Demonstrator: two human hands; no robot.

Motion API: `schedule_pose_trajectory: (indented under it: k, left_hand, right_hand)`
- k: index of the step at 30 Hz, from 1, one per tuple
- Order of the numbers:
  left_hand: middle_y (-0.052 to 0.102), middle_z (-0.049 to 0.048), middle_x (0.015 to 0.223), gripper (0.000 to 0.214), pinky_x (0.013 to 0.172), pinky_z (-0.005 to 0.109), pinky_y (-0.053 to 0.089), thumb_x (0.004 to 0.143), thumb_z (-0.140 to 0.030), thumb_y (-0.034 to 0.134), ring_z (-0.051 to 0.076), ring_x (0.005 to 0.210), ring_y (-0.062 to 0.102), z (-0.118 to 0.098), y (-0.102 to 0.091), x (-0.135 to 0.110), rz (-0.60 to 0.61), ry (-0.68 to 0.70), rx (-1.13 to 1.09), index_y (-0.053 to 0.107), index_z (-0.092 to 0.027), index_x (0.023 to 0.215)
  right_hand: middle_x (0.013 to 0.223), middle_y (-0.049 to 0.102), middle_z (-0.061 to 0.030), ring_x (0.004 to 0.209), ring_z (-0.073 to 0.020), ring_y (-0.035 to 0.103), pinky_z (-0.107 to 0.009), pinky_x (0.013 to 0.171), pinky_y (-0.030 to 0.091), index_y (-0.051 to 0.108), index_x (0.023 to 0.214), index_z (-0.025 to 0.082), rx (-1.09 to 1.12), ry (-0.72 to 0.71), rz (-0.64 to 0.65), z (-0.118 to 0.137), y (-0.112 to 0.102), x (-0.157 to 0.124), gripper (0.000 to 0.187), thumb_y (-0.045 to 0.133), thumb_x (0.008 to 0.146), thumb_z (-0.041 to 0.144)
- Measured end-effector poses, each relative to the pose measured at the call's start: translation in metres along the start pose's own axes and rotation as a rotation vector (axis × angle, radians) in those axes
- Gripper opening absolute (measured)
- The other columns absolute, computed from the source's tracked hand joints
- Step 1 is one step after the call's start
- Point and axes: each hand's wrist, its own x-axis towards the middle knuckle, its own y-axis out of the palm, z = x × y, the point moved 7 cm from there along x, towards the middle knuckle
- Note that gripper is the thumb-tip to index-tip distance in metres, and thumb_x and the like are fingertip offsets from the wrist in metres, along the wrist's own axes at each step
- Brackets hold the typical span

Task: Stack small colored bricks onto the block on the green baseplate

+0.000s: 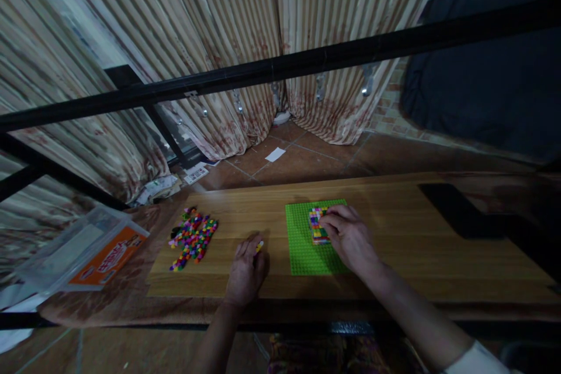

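Lap: below the tabletop's near edge you have patterned fabric (pixel 307 355) in view, and a pale sleeve (pixel 475 359) ends on your right forearm.
Left grip (pixel 243 276): your thumb and fingers are closed on a small yellow brick (pixel 259 246), with the hand resting on the wooden tabletop (pixel 263 216), left of the baseplate.
Right grip (pixel 350 238): your fingertips are drawn together at the right side of the brick stack; you cannot tell whether a brick sits between them.
Baseplate: the green baseplate (pixel 302 260) lies flat in front of you, studs up.
Build: the multicoloured brick stack (pixel 316 225) stands on the baseplate, partly behind your right fingers.
Loose bricks: a mixed brick pile (pixel 195 236) is spread over the tabletop's left end.
Sides: a clear box (pixel 72 245) with an orange label lies to your left; a dark flat slab (pixel 456 210) lies to your right.
Beyond: white paper (pixel 275 155) on the tiled floor (pixel 307 160), then striped curtains (pixel 245 11) behind a black rail (pixel 272 69).
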Motion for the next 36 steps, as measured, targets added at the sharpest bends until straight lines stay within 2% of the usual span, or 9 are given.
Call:
schedule_pose_trajectory:
  k: [5,7,11,14,19,22,25,30,36]
  left_hand:
    - [0.059,0.0088,0.127,0.039,0.1,0.043,0.046,0.091,-0.015,0.045,0.023,0.121,0.053,0.002,0.001,-0.001,0.016,-0.024,-0.013,0.048,-0.022,0.129]
    - [0.059,0.0092,0.127,0.039,0.101,0.044,0.045,0.091,-0.015,0.046,0.023,0.121,0.053,0.003,0.002,-0.003,0.016,-0.037,-0.018,0.048,-0.022,0.129]
    - [0.059,0.0098,0.127,0.04,0.101,0.043,0.045,0.089,-0.012,0.046,0.023,0.119,0.054,0.002,0.002,-0.004,0.015,-0.06,-0.033,0.048,-0.02,0.128]
    - [0.06,0.0092,0.126,0.041,0.1,0.041,0.045,0.088,-0.011,0.049,0.022,0.118,0.054,0.0,0.0,-0.003,0.005,-0.071,-0.039,0.049,-0.02,0.127]
    - [0.062,0.0098,0.119,0.037,0.096,0.039,0.049,0.088,-0.016,0.051,0.022,0.11,0.057,0.0,-0.003,-0.004,-0.066,-0.075,-0.037,0.049,-0.019,0.125]
    - [0.063,0.0101,0.118,0.038,0.096,0.039,0.049,0.088,-0.014,0.049,0.022,0.109,0.058,0.003,-0.001,-0.005,-0.086,-0.074,-0.026,0.049,-0.018,0.126]
    - [0.063,0.0099,0.119,0.039,0.095,0.039,0.049,0.09,-0.014,0.048,0.022,0.109,0.058,0.005,0.0,-0.005,-0.091,-0.074,-0.013,0.048,-0.018,0.128]
    - [0.064,0.0099,0.118,0.036,0.093,0.039,0.05,0.091,-0.015,0.047,0.022,0.108,0.059,0.005,0.0,-0.005,-0.098,-0.061,0.015,0.049,-0.018,0.127]
    - [0.064,0.0105,0.117,0.036,0.092,0.04,0.05,0.091,-0.017,0.048,0.023,0.107,0.059,0.005,-0.001,-0.005,-0.103,-0.045,0.046,0.049,-0.018,0.128]
  right_hand:
    - [0.098,0.065,-0.0046,0.093,-0.0197,0.06,-0.035,0.085,0.049,0.071,0.092,0.027,0.103,0.001,-0.151,0.017,-0.018,-0.014,0.019,0.052,0.092,0.025]
    - [0.097,0.066,-0.0043,0.093,-0.0191,0.061,-0.034,0.084,0.05,0.069,0.094,0.026,0.179,-0.005,-0.13,0.03,-0.014,-0.024,0.019,0.051,0.093,0.025]
    - [0.089,0.067,-0.0033,0.085,-0.0173,0.063,-0.03,0.077,0.051,0.067,0.096,0.025,0.315,-0.031,0.094,0.062,0.026,-0.044,0.022,0.047,0.094,0.019]
    - [0.09,0.068,-0.0051,0.086,-0.0189,0.063,-0.031,0.078,0.051,0.067,0.097,0.022,0.288,-0.01,0.198,0.075,0.062,-0.047,0.023,0.046,0.092,0.015]
    - [0.099,0.065,-0.008,0.096,-0.0202,0.06,-0.032,0.087,0.047,0.067,0.103,0.02,0.186,-0.021,0.366,0.089,0.112,-0.021,0.03,0.042,0.09,0.009]
    - [0.098,0.064,-0.0079,0.097,-0.0194,0.059,-0.029,0.088,0.046,0.067,0.101,0.02,0.164,-0.027,0.431,0.093,0.132,-0.006,0.03,0.043,0.089,0.007]
    - [0.096,0.063,-0.0085,0.095,-0.0191,0.059,-0.029,0.086,0.045,0.068,0.091,0.019,0.165,-0.021,0.441,0.093,0.145,-0.001,0.027,0.043,0.089,0.007]
    - [0.094,0.064,-0.0084,0.09,-0.0185,0.06,-0.028,0.082,0.046,0.065,0.085,0.019,0.179,0.021,0.412,0.089,0.145,-0.004,0.025,0.043,0.09,0.009]
    - [0.08,0.065,-0.0022,0.073,-0.0141,0.061,-0.024,0.07,0.047,0.063,0.084,0.021,0.291,0.086,0.34,0.087,0.102,-0.025,0.016,0.049,0.088,0.015]
